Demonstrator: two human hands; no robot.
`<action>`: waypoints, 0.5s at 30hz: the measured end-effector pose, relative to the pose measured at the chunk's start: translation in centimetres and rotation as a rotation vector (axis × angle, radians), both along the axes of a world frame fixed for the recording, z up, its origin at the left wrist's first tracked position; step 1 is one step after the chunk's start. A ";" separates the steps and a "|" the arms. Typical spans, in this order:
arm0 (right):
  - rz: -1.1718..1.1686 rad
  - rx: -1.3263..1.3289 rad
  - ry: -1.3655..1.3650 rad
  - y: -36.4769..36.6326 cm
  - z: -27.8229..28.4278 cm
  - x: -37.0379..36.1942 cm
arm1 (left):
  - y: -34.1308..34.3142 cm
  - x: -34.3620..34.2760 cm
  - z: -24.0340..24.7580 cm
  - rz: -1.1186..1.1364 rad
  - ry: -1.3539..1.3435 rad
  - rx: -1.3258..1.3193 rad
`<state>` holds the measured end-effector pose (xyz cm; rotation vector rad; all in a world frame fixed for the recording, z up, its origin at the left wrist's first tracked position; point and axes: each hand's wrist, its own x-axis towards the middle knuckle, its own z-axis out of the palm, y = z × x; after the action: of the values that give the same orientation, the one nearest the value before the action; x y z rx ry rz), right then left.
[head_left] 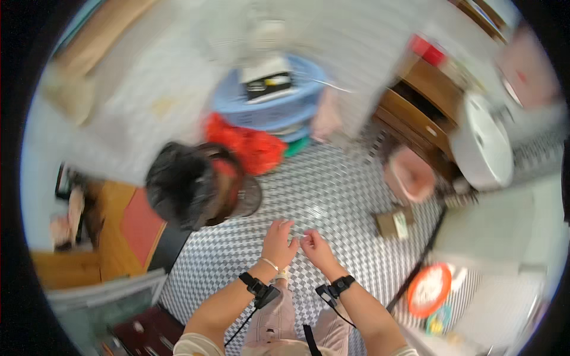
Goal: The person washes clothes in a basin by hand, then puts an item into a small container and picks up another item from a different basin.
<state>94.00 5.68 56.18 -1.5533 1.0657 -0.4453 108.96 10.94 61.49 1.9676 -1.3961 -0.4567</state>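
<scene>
Over the checkered floor, my left hand (279, 243) and my right hand (319, 248) are held close together in front of me. The left has its thumb apart from its fingers, and I see nothing in it. On the right the fingers are curled toward the thumb; whatever they pinch, if anything, is too small to make out. Ahead and to the left of both hands is a bin lined with a black bag (181, 187). Beside it lies a crumpled red plastic bag (249, 145).
Stacked blue basins (261, 113) stand at the back. To the right are a brown cabinet (418, 110), a white washbasin (482, 142), a pink bucket (409, 176) and a small brown box (393, 224). An orange basin (428, 289) lies lower right. A wooden table (116, 222) is at left.
</scene>
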 end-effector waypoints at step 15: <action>-1.010 0.330 0.367 7.0 -3.4 -58.9 | -6.7 -57.9 -6.8 -0.887 0.199 0.581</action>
<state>35.10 12.71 52.79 -0.7201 2.0827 -0.6186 51.09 4.23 54.67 1.5101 -2.1160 -1.5532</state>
